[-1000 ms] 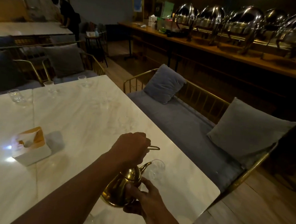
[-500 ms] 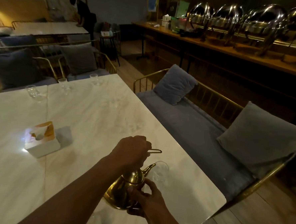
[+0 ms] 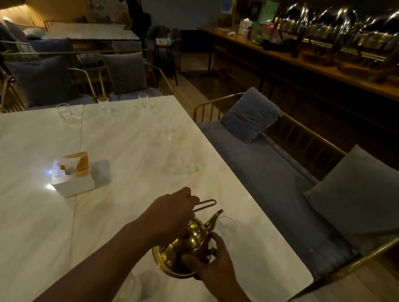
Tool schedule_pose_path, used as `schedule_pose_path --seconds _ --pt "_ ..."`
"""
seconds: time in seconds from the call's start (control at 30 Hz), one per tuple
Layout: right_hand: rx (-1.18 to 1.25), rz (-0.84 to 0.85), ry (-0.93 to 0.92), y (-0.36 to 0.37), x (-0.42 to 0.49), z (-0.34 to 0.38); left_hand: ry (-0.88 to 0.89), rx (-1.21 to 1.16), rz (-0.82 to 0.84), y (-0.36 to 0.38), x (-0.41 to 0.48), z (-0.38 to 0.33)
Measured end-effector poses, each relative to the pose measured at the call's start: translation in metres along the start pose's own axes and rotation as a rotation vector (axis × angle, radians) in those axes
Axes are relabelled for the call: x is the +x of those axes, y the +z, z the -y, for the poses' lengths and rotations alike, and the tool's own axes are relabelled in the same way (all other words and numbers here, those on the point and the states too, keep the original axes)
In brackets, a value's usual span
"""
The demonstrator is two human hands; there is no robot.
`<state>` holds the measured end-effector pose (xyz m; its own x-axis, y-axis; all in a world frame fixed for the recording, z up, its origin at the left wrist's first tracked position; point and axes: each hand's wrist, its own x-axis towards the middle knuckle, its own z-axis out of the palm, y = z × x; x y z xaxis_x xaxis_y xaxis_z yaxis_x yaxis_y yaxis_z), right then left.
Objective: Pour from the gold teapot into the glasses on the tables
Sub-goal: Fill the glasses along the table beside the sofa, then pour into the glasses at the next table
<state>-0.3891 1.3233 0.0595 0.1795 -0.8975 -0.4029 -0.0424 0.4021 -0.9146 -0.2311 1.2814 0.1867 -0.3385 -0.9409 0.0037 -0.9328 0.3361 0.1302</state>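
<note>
Left hand [image 3: 170,215] clenched on wire handle of shiny gold metal teapot [image 3: 183,250]; right hand [image 3: 213,260] cups its belly. Teapot tilted, spout over clear glass [image 3: 225,227], near white marble bench [image 3: 146,171] right edge.

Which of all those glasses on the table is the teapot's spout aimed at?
The glass right beside the gold teapot, near the table's right edge. The other glasses stand far off along the far edge.

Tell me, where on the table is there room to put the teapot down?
The big bare patch of table lies between the tissue box and the far glasses. It is crowded near the right edge, where both hands hold the teapot by a glass.
</note>
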Motion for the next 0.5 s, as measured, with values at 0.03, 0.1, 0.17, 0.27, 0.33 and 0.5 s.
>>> schedule_pose_path --seconds 0.03,0.1,0.17,0.27,0.33,0.5 --pt "0.002 0.005 -0.012 0.000 0.001 0.002 0.008 -0.001 -0.010 -0.001 -0.002 0.001" --pt "0.002 0.020 -0.041 0.000 0.001 0.008 0.042 0.014 -0.034 -0.004 -0.003 0.004" --pt "-0.049 0.013 -0.077 -0.002 0.001 0.017 0.050 -0.006 -0.080 -0.008 -0.003 0.006" --pt "-0.088 -0.005 -0.105 -0.007 0.006 0.034 0.008 -0.068 -0.162 -0.018 0.003 0.008" --pt "-0.104 -0.018 -0.119 -0.010 0.011 0.045 -0.001 -0.084 -0.215 -0.025 0.007 0.008" --pt "-0.177 0.011 -0.175 -0.024 0.037 0.071 -0.057 -0.084 -0.289 -0.035 0.021 0.011"
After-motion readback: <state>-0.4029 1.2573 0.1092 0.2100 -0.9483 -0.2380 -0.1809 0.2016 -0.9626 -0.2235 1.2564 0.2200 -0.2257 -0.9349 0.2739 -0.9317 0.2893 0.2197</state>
